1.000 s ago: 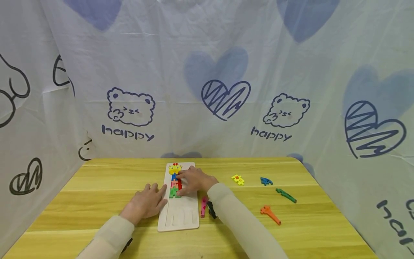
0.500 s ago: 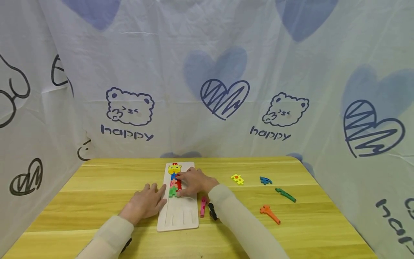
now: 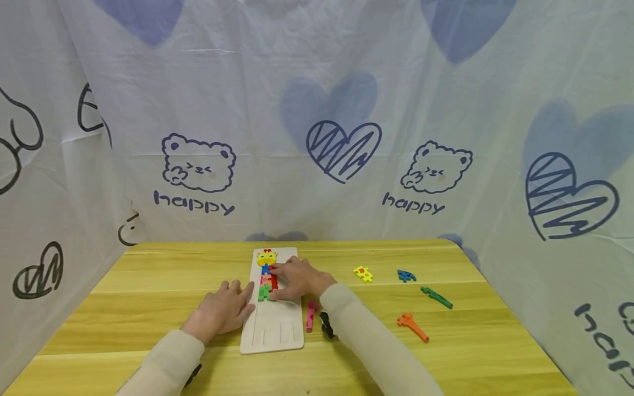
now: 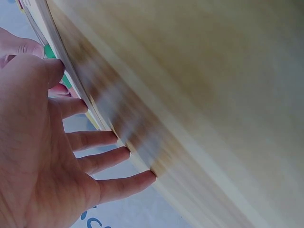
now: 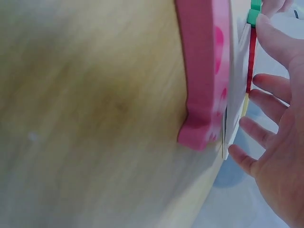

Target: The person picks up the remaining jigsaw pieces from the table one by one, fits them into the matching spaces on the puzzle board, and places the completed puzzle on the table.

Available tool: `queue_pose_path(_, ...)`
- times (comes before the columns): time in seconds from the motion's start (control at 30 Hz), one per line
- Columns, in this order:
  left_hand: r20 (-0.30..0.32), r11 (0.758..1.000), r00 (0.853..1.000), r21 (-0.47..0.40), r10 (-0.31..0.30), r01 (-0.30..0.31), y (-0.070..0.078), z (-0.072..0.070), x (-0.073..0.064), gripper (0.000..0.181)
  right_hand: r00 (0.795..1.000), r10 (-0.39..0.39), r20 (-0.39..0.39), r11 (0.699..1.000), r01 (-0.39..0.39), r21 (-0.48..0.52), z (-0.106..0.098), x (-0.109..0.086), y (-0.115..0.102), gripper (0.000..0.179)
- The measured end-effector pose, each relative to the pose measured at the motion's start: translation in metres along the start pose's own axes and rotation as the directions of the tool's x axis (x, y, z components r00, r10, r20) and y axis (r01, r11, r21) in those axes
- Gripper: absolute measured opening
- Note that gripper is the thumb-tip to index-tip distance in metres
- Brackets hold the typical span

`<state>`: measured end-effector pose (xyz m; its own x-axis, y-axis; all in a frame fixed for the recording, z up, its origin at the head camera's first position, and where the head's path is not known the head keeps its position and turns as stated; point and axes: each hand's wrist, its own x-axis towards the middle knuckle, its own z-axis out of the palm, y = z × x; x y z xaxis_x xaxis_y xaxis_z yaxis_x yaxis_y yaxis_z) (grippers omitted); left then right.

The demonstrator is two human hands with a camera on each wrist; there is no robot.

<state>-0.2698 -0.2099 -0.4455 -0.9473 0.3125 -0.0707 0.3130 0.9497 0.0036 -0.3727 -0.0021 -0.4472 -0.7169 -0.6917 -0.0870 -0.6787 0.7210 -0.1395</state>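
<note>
A pale wooden puzzle board [image 3: 277,332] lies on the table, with a yellow giraffe-head piece [image 3: 267,258] at its far end. Below the head sit a blue puzzle piece, a pink one and a green one [image 3: 264,293] in a column. My right hand [image 3: 298,276] spans a red puzzle piece [image 5: 251,61] beside that column, thumb at its near end and index finger at its far end. With fingers spread and fairly straight, my left hand [image 3: 224,309] touches the board's left edge. The right hand partly hides the board's right side.
Just right of the board lies a pink leg-shaped piece [image 3: 310,316]. Farther right are a yellow piece [image 3: 364,274], a blue piece [image 3: 406,275], a dark green piece [image 3: 437,297] and an orange piece [image 3: 413,326]. A printed curtain [image 3: 277,181] stands behind the table.
</note>
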Motion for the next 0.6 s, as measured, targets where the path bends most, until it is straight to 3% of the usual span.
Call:
queue_pose_path(0.3,-0.005,1.0,1.0,0.013,-0.002,0.002,0.0,0.0,0.003,0.059,0.999,-0.017,-0.041,1.0,0.018,0.025,-0.012,-0.015,0.006,0.07)
queue_pose_path(0.6,0.0,1.0,1.0,0.007,-0.012,0.012,-0.001,0.002,0.002,0.059,0.997,-0.064,-0.03,0.998,0.065,0.013,-0.021,-0.04,0.013,0.065)
